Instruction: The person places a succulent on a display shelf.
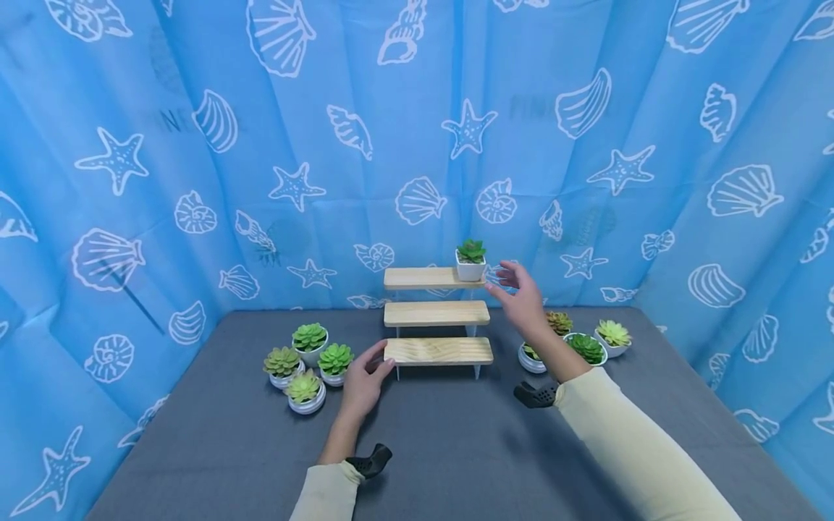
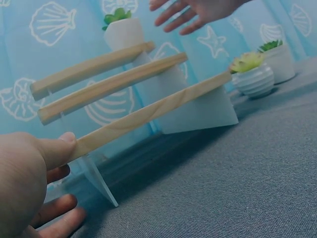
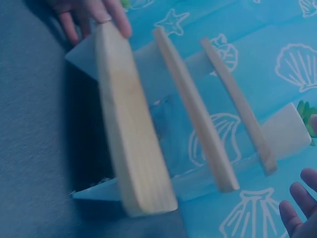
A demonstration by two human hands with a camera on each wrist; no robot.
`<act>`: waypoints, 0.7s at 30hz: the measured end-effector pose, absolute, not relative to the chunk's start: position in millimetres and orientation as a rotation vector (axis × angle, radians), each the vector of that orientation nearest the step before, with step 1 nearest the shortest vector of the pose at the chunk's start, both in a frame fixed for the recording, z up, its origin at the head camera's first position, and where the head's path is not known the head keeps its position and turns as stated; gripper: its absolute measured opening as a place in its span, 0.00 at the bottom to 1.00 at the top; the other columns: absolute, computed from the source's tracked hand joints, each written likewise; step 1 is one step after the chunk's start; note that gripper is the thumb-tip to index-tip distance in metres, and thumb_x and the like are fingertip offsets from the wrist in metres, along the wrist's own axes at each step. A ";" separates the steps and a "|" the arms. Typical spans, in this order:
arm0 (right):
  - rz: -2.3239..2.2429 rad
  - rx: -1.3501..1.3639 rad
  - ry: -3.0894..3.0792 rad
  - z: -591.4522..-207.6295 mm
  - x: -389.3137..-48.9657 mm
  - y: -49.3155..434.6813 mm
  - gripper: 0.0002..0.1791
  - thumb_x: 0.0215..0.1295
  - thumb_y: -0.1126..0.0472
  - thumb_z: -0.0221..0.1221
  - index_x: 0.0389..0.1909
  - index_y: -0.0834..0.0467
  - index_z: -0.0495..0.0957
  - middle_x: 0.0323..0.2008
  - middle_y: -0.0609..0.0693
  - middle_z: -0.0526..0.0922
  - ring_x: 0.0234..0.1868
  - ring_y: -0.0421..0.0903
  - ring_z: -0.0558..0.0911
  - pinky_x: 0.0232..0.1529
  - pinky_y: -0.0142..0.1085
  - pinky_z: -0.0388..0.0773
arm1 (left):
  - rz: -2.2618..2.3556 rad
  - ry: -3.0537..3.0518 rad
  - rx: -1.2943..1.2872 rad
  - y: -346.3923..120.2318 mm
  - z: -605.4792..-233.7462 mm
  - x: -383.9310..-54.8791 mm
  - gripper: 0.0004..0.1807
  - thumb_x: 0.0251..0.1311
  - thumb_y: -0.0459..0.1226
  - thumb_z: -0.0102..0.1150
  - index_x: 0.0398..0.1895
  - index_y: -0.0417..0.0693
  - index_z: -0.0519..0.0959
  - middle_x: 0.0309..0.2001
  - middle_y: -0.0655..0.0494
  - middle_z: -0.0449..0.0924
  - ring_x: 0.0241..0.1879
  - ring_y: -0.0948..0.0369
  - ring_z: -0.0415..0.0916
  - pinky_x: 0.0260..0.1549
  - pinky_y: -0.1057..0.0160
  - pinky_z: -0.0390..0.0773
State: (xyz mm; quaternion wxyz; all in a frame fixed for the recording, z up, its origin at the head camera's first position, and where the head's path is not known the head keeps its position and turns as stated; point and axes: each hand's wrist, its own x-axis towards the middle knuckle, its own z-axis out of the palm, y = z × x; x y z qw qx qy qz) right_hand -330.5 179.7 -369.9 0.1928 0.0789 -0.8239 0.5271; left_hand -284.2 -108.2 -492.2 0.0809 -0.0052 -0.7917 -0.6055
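A three-tier wooden shelf stand (image 1: 439, 352) with pale translucent legs is in the middle of the table. At the left end of its lowest board, my left hand (image 1: 362, 382) pinches the wood; the left wrist view shows the thumb (image 2: 63, 141) against the board's edge. A green succulent in a square white pot (image 1: 470, 266) sits on the right end of the top board. Just right of that pot, my right hand (image 1: 524, 304) is raised with fingers spread and loosely bent, apart from it and holding nothing.
Several small succulents in round white pots (image 1: 306, 398) stand in a cluster left of the stand. More potted succulents (image 1: 612, 334) stand at the right, partly hidden by my right forearm. A blue shell-patterned curtain (image 1: 423, 130) hangs behind the grey table (image 1: 443, 449).
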 end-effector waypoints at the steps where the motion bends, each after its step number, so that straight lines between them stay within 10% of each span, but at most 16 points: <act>1: 1.471 0.215 -2.322 -371.4 -328.0 180.4 0.30 0.68 0.62 0.60 0.67 0.64 0.63 0.60 0.66 0.71 0.61 0.61 0.71 0.59 0.56 0.67 | -1.811 -2.363 -0.016 -108.1 -492.3 -284.1 0.24 0.65 0.41 0.61 0.65 0.52 0.74 0.60 0.51 0.76 0.57 0.52 0.74 0.55 0.50 0.74; 21: 1.438 0.187 -2.390 -419.7 -282.5 201.7 0.26 0.69 0.61 0.59 0.64 0.65 0.67 0.56 0.65 0.75 0.57 0.60 0.75 0.56 0.55 0.72 | -1.818 -2.365 -0.018 -108.2 -491.8 -284.2 0.25 0.65 0.41 0.61 0.65 0.52 0.74 0.61 0.52 0.75 0.58 0.51 0.73 0.56 0.49 0.73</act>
